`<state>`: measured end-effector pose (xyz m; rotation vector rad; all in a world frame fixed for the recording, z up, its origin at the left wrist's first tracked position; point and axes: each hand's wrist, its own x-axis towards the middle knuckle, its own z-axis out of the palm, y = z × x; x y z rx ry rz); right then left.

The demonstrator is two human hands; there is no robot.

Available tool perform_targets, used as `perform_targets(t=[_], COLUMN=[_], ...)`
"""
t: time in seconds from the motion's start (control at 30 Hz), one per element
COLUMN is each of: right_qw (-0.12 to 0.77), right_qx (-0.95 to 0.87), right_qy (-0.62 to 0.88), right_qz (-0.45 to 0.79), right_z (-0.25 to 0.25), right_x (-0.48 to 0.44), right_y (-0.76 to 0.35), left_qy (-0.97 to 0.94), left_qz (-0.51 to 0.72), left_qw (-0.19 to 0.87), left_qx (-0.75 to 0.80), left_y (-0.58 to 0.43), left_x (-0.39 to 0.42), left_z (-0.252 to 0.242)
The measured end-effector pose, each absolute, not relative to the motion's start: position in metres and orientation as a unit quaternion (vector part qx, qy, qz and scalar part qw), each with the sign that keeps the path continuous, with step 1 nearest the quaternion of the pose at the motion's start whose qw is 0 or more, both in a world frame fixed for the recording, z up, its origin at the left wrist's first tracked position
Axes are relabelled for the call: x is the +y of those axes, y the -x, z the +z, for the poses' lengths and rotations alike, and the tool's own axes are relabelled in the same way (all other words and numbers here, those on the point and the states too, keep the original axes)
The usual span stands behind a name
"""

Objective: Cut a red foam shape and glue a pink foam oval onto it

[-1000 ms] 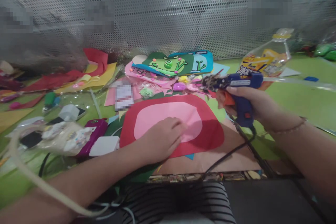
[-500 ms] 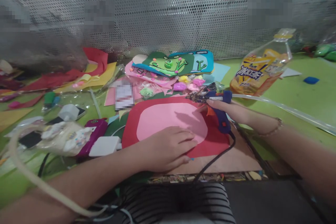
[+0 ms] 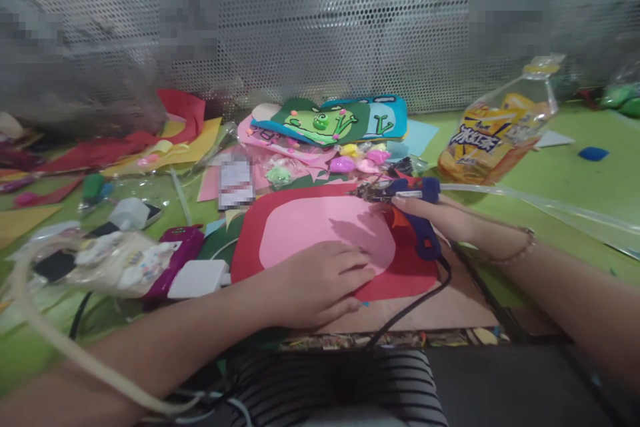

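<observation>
A red sheet (image 3: 415, 280) with rounded corners carries a smaller pink sheet (image 3: 300, 220) on top. My left hand (image 3: 317, 283) lies flat on their lower part, its fingers stretched to the right. Over the right upper part, my right hand (image 3: 425, 210) is closed round a dark blue glue gun (image 3: 413, 188) with an orange trigger. The gun's nozzle points left, above the upper edge of the red sheet. Its black cord (image 3: 410, 303) runs down across the sheet to the table's front edge.
Behind the sheets lie decorated paper shapes (image 3: 330, 121) and bagged clay (image 3: 350, 161). A tilted bottle (image 3: 495, 130) stands at the back right. A white charger (image 3: 199, 278), a purple object (image 3: 183, 247) and a pale strap (image 3: 65, 340) are at left.
My right hand has brought the glue gun slightly down, its nozzle shifting left and now more level. My left hand has stayed in place.
</observation>
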<state>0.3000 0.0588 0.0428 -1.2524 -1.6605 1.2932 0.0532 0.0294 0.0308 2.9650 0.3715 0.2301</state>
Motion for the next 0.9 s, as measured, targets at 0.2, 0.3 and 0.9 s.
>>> perform_targets(t=[0.2,0.3,0.9], right_qw=[0.318,0.315,0.323], right_qx=[-0.648,-0.647,-0.599], right_qy=[0.493,0.498,0.518], right_qz=[0.486,0.484,0.518], right_z=[0.049,0.050,0.055], right_x=[0.053,0.052,0.050], right_y=[-0.297,-0.298,-0.300], left_qy=[-0.987,-0.988,-0.963], left_qz=[0.076,0.064,0.091], left_qw=[0.065,0.060,0.034], left_qx=[0.122,0.123,0.250], left_y=[-0.054,-0.054,-0.051], left_x=[0.029,0.029,0.038], left_z=[0.031,0.032,0.022])
